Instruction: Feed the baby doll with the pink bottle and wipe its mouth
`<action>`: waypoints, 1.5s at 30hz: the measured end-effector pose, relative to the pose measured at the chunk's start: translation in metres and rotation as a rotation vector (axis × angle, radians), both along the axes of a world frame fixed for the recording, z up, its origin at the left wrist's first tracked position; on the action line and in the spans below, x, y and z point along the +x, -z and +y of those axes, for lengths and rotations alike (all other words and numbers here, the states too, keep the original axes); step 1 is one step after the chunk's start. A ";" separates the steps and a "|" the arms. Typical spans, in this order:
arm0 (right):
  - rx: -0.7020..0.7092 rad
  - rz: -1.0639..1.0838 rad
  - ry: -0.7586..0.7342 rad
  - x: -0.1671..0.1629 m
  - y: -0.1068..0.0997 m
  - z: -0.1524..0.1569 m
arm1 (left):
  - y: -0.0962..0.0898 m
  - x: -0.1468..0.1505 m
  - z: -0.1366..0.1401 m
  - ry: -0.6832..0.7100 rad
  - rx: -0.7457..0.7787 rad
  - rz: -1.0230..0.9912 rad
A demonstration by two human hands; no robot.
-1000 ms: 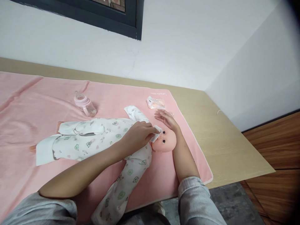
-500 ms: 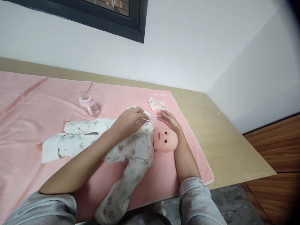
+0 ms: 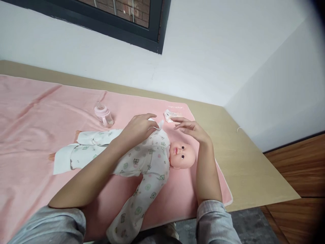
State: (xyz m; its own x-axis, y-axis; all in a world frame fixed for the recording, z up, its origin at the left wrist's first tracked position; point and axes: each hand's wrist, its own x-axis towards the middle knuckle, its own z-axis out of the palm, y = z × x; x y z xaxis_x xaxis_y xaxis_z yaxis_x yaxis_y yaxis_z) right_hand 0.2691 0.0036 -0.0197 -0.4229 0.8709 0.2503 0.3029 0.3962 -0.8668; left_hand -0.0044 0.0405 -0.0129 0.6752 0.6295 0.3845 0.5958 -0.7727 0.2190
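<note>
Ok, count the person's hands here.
2: the left hand, holding a wipe over the doll; the right hand, open, by the packet.

Pink-topped btl [image 3: 103,116], dk-framed window [image 3: 129,15] in wht wall [image 3: 203,57], wood panels [image 3: 299,169] at R, grey flr [image 3: 250,220]

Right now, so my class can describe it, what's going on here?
A person's left hand pinches a white tissue over a clothed doll lying face up on a pink blanket. The right hand is open beside the doll's head, near a small packet. A baby bottle is on the blanket beyond the doll's legs.
</note>
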 end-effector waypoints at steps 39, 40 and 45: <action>-0.249 0.274 0.529 0.036 0.048 0.097 | 0.008 -0.175 0.088 -0.811 -0.337 -0.304; -0.305 0.291 0.530 0.036 0.053 0.099 | 0.011 -0.178 0.090 -0.806 -0.341 -0.287; -0.383 0.369 0.570 0.042 0.073 0.088 | 0.029 -0.186 0.102 -0.750 -0.335 -0.208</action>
State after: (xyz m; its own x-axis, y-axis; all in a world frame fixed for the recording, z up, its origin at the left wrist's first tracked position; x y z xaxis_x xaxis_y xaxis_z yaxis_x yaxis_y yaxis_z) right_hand 0.3108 0.0916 -0.0927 0.1679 0.9830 -0.0739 0.0349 -0.0809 -0.9961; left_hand -0.1904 0.1427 -0.0423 -0.0308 0.9853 0.1679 0.8470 -0.0635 0.5278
